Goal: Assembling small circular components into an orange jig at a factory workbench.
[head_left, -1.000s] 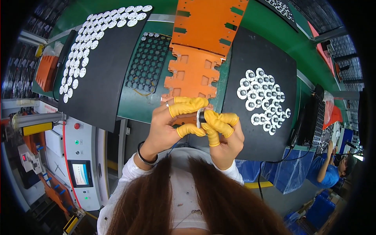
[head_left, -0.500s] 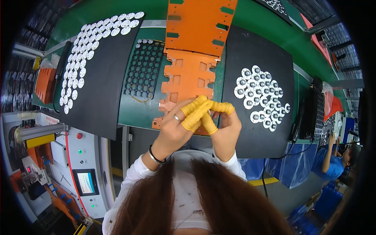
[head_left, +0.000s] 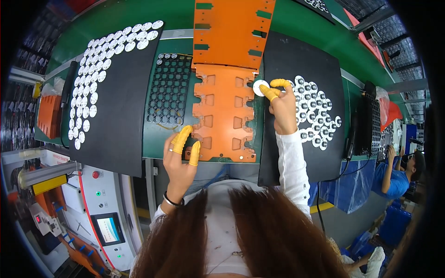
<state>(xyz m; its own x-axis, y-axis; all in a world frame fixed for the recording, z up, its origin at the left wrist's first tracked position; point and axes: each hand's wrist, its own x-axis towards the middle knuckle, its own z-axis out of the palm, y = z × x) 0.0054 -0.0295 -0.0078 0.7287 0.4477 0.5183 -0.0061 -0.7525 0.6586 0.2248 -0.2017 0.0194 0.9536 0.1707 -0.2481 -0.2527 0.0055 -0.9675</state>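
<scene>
My right hand (head_left: 282,104), yellow cots on its fingertips, pinches a small white round disc (head_left: 260,87) at the left edge of a black mat (head_left: 301,51), beside a cluster of several round discs with metal centres (head_left: 315,113). My left hand (head_left: 181,155), also in yellow finger cots, rests with spread fingers on the lower left corner of an orange cut-out plate (head_left: 225,113) and holds nothing. A longer orange plate (head_left: 232,32) lies beyond it.
A black perforated tray (head_left: 169,90) sits left of the orange plate. Further left is a black mat (head_left: 120,106) lined with white discs (head_left: 92,78). A grey machine panel with a small screen (head_left: 109,227) stands at lower left. Another person in blue (head_left: 394,178) works at right.
My hands were together at the orange plate's near edge. They have parted: the right reached out to the disc pile and took a white disc, the left dropped onto the plate's corner.
</scene>
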